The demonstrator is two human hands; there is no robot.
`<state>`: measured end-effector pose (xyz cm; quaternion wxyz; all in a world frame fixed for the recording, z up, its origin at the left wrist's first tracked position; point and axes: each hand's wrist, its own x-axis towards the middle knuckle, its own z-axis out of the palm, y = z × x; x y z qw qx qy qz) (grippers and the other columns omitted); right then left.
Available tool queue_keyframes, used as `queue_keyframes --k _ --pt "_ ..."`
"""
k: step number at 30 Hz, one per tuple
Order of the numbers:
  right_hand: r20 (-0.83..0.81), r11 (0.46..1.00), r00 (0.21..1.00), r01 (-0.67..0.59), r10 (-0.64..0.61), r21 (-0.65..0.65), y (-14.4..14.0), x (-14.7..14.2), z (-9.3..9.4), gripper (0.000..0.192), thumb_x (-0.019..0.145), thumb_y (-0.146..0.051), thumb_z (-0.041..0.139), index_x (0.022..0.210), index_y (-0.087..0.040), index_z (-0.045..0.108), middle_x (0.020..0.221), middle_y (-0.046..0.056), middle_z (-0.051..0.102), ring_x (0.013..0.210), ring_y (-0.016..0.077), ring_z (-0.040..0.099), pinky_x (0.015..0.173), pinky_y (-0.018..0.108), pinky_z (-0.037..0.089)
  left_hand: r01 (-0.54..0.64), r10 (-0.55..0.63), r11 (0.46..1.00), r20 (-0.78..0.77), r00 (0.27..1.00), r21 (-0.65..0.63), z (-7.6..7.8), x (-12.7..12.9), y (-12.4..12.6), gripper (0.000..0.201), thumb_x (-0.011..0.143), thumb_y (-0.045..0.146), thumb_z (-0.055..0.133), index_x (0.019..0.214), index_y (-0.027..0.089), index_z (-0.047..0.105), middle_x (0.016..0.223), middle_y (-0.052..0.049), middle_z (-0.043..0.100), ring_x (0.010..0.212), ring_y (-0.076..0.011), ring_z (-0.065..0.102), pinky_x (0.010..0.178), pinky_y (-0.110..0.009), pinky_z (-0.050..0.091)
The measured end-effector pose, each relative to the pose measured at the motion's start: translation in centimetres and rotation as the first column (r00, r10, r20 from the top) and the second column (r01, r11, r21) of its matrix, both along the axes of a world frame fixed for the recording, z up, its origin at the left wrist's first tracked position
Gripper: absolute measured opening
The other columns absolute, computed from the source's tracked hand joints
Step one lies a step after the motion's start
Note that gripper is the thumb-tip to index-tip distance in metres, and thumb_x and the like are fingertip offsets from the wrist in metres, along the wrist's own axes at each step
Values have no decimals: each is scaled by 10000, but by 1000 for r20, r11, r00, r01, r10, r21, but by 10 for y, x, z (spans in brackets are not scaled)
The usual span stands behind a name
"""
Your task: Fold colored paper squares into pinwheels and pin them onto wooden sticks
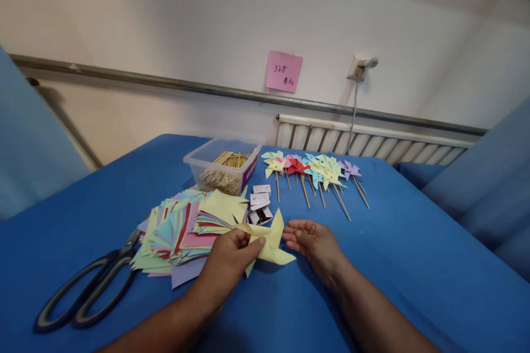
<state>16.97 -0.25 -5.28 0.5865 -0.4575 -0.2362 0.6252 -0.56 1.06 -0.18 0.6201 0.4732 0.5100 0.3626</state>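
Pale yellow pinwheel (271, 242), folded blades, lies on the blue cloth (393, 265). My left hand (229, 259) pinches its 9 o'clock edge; right hand (314, 242) lies slack and empty at 3 o'clock (centre fold partly covered by thumb).

Left forearm: enters from the bottom edge, angled up and to the right, bare.
Left grip (229, 256): back of the hand up, fingers curled, thumb pressed toward the forefinger in a pinch.
Right forearm: enters from the lower right, angled up and to the left, bare.
Right grip (312, 240): palm turned partly up, fingers loosely open and slightly bent, pointing left.
Spacing: the two grips lie near each other, fingertips not touching.
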Motion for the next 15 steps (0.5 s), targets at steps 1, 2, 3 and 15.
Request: queue_keyframes --k 1,2,3,15 --pt "23 1000 1000 -5 5 -1 0 -1 1 259 639 -192 733 843 -115 594 822 110 705 717 179 689 590 243 533 0 0 1000 2 1000 3 1 0 -1 206 594 315 704 694 147 639 649 -27 669 567 -168 587 519 -251 447" --pt "53 1000 999 -12 12 -2 0 -2 2 271 645 -214 731 853 -118 584 812 104 704 689 172 686 566 237 526 2 -2 1000 1 1000 5 1 0 -1 213 601 318 698 711 145 640 652 -24 667 566 -164 585 519 -248 445" --pt "84 1000 996 -20 20 -4 -1 -3 3 281 652 -239 727 858 -122 576 796 96 702 659 165 681 542 232 517 3 -3 1000 -2 1000 7 1 1 -2 217 605 319 694 719 143 639 649 -20 663 564 -160 581 518 -245 443" --pt "262 999 964 34 -44 43 0 -5 -1 350 699 -437 625 879 -184 464 547 -29 639 358 91 535 353 165 373 33 -31 999 -42 999 32 -2 -1 -2 224 600 332 685 701 143 622 633 -12 651 577 -160 579 532 -246 445"
